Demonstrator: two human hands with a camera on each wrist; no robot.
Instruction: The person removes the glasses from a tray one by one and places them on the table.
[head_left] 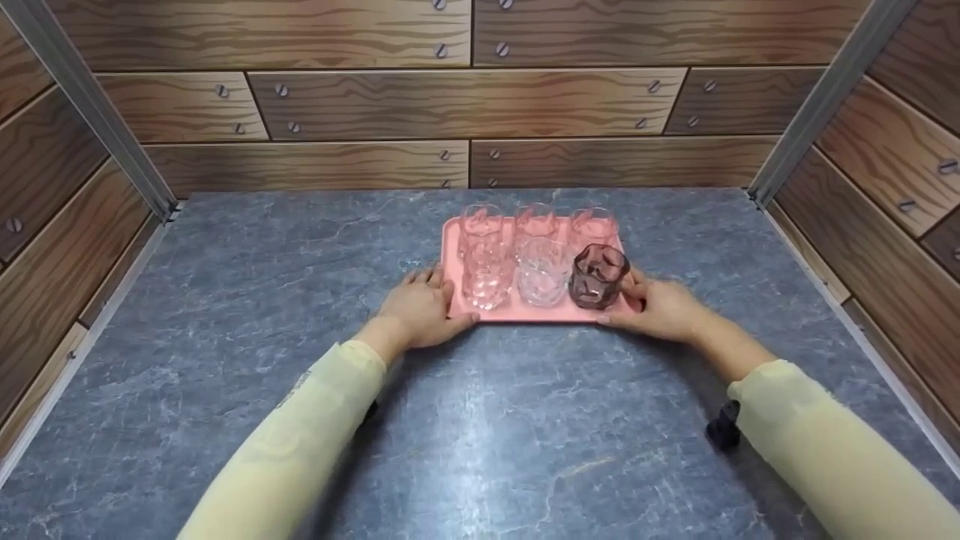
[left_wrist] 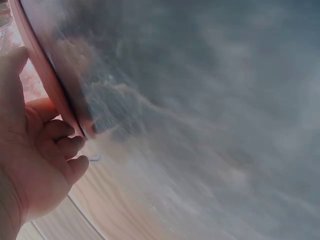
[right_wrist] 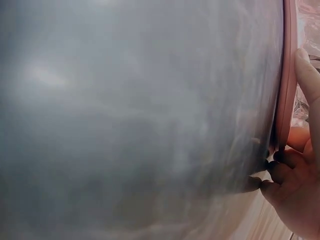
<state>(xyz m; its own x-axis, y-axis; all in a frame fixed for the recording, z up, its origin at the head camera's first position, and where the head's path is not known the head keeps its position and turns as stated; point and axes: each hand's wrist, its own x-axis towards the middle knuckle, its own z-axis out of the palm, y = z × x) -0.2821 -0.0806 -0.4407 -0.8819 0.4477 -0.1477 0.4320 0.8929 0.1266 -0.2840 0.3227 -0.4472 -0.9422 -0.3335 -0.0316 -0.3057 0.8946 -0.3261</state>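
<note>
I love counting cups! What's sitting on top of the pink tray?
On the pink tray stand five clear glasses and one dark purple glass. The back row is partly hidden by the front glasses.
</note>
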